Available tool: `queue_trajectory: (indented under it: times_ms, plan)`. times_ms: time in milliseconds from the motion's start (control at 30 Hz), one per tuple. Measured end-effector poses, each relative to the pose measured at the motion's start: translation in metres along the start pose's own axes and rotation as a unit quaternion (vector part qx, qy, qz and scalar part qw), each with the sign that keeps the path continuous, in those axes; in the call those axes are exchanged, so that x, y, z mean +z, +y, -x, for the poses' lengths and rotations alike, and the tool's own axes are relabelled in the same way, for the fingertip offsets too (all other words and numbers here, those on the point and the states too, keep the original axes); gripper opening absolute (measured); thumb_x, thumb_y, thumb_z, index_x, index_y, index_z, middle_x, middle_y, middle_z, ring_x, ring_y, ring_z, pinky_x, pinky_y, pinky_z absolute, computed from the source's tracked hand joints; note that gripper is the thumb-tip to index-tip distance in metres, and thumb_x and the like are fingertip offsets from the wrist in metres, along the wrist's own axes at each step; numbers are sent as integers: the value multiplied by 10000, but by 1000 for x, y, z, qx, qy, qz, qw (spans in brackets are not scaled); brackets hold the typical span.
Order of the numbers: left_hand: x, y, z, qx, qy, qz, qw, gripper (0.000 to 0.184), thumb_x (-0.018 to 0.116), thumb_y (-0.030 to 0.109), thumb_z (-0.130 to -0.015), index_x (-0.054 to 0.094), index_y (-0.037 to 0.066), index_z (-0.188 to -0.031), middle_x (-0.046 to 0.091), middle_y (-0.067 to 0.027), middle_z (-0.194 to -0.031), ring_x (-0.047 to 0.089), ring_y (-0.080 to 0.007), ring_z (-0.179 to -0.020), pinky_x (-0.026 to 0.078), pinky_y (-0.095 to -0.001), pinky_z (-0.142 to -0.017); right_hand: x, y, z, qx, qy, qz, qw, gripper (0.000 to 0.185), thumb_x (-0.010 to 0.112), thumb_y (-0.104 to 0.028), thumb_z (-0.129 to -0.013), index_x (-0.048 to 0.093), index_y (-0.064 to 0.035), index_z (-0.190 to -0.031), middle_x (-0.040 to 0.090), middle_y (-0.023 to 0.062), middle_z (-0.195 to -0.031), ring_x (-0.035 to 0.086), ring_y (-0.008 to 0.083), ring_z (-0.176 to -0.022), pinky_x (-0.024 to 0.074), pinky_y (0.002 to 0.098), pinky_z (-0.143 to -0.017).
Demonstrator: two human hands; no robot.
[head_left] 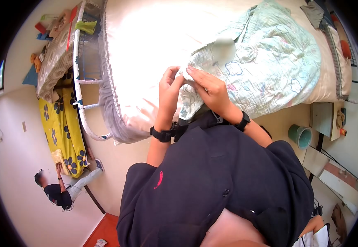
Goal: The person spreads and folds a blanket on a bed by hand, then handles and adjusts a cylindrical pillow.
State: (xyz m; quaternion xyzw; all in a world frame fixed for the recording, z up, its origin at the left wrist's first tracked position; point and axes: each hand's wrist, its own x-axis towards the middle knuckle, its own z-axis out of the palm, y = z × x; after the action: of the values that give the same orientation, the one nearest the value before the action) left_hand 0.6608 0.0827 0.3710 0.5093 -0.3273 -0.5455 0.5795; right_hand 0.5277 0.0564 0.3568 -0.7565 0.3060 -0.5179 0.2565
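My left hand and my right hand meet in front of my chest, both closed on the near left corner of a pale green quilt, thumbs and fingertips pinching a small bunch of its cloth. I cannot tell exactly how the cloth is folded between my fingers, as they cover it. The quilt lies rumpled on the bed, most of it spreading to the right of my hands, with outlined cloud shapes printed on it; one round patch is blurred. A bit of its cloth hangs below my grip, close to my dark shirt. I wear a black band on my left wrist and another on my right. Beside the bed on the left stands a white metal frame, and beyond it hangs a yellow flowered cloth. Another person is next to that, one hand at the cloth. A green bucket sits on the floor to my right.
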Motion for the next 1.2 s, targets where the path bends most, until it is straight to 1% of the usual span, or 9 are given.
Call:
queue_trajectory:
  times_ms: [100,167,433,600,667,733,867,967,1200]
  plan:
    - [1,-2,0,-39,-6,49,998,217,513,167,-845,480,-2,-977,528,-40,-888,500,-63,-723,434,-209,-660,-4,2,3,87,-29,-22,996,296,584,-4,-721,583,-37,-1015,601,144,-953,609,257,-810,492,297,-674]
    - [2,-4,2,-50,-25,37,998,252,507,232,-865,475,-10,-932,517,-42,-821,509,-82,-714,440,-221,-664,-5,-1,3,78,-33,-4,996,296,575,4,-720,582,-35,-1014,602,142,-949,609,256,-804,494,297,-667]
    - [0,2,2,-22,-88,24,996,181,465,179,-886,461,-1,-886,461,-27,-676,479,-108,-658,413,-230,-602,-4,8,4,42,-6,23,999,297,540,36,-724,574,-19,-1014,612,151,-886,606,266,-735,491,286,-634]
    - [1,-1,-5,6,-103,44,994,166,468,175,-883,458,12,-857,455,-16,-658,458,-97,-633,389,-219,-584,3,-2,11,240,21,-98,966,236,542,6,-765,597,-7,-994,620,162,-866,618,197,-714,474,248,-628]
    - [1,-7,-10,-33,-67,182,980,121,458,148,-881,452,33,-844,415,2,-631,423,-95,-615,353,-210,-569,8,-2,13,241,63,-98,963,210,555,-16,-776,602,7,-979,634,145,-846,604,134,-701,470,237,-611]
    - [-1,-8,-14,-38,-76,220,972,113,427,151,-888,447,52,-838,358,17,-603,384,-101,-590,322,-213,-546,6,2,13,350,52,-189,916,245,589,-29,-767,577,44,-1001,635,115,-860,585,105,-732,465,226,-636]
    - [-4,-12,-15,-35,-97,328,939,153,376,196,-907,457,82,-844,301,33,-534,346,-89,-533,304,-205,-505,0,4,13,325,29,-293,899,308,640,-32,-735,556,62,-1016,610,64,-861,556,87,-765,454,219,-666]
    - [1,-11,-15,-113,-98,424,893,180,358,202,-918,456,73,-840,254,58,-432,248,-30,-352,203,-162,-309,-4,4,11,417,-37,-473,775,317,690,-19,-680,540,-23,-960,559,8,-834,527,81,-758,439,217,-654]
    - [3,-18,-16,-158,-128,466,861,160,372,194,-908,453,72,-842,274,50,-436,246,-35,-326,180,-174,-286,-9,1,10,406,-42,-425,808,370,692,-47,-675,509,-52,-997,530,-3,-843,496,59,-767,418,205,-664]
